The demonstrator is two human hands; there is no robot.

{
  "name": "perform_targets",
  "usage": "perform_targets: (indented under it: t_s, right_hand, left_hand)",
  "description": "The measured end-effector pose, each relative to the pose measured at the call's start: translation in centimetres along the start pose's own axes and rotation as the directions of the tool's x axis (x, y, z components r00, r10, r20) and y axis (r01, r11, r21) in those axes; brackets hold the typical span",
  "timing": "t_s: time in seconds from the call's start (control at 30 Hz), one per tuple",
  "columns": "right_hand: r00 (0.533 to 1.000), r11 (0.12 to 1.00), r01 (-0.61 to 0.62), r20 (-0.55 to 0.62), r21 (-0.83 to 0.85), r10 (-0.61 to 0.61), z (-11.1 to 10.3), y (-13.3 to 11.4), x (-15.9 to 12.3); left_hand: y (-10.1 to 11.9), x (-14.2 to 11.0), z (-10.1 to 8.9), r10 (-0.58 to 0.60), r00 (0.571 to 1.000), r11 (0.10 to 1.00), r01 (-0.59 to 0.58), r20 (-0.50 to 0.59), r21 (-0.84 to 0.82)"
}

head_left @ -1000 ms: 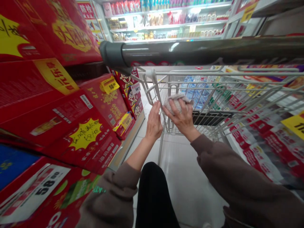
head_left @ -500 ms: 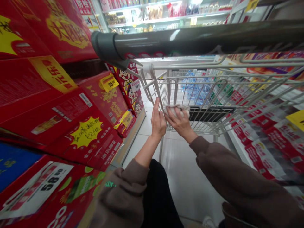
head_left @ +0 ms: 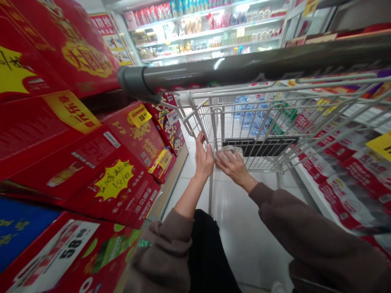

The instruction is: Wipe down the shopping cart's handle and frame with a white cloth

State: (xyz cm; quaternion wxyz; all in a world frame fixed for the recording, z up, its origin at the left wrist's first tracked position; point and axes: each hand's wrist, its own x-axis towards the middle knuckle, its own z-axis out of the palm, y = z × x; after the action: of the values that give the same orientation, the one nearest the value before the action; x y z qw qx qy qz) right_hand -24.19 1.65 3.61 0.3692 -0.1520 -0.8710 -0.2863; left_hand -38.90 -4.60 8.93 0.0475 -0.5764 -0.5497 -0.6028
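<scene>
A grey wire shopping cart [head_left: 262, 106] stands in front of me, its dark handle bar [head_left: 232, 72] running across the upper part of the view. My left hand [head_left: 203, 160] is at the near left corner of the basket, fingers and thumb around the cart's side frame. My right hand [head_left: 230, 165] holds a crumpled whitish cloth [head_left: 234, 151] under its fingers, pressed on the lower wire near that same corner. The two hands are close together. The palm side of the right hand is hidden.
Red gift boxes [head_left: 128, 142] with yellow price tags are stacked close on the left. Wrapped bottle packs [head_left: 342, 199] line the right side. Beyond the cart are blue-tinted water bottles [head_left: 255, 118] and a lit shelf unit [head_left: 180, 30]. Pale floor tiles [head_left: 241, 228] lie below.
My right hand with the cloth has shifted slightly down along the wire. The left hand stays at the frame, its fingers a little more bent. The camera view has tilted slightly upward.
</scene>
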Motion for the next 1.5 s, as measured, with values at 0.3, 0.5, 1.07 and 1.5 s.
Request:
perform_targets:
  t_s: [0.3,0.5,1.07,1.5]
  right_hand:
    - [0.977,0.983,-0.182,-0.116,-0.035,0.177,-2.2,4.0,-0.2]
    - [0.992,0.994,-0.021,-0.123,-0.11,0.008,-3.0,3.9,-3.1]
    - [0.963,0.964,-0.221,-0.188,-0.146,0.193,-3.2,8.5,-7.3]
    - [0.962,0.964,-0.263,-0.084,-0.03,0.26,-3.4,11.9,-9.8]
  left_hand:
    - [-4.1,-3.1,1.7,-0.081,0.99,0.995,0.087,0.117,-0.049]
    - [-1.3,-3.0,1.2,0.042,0.997,0.994,-0.048,0.057,0.099]
    - [3.1,-1.8,6.1,0.098,0.965,0.906,-0.187,0.242,0.381]
    - [5.2,-3.1,9.2,0.173,0.964,0.864,-0.247,0.201,0.439]
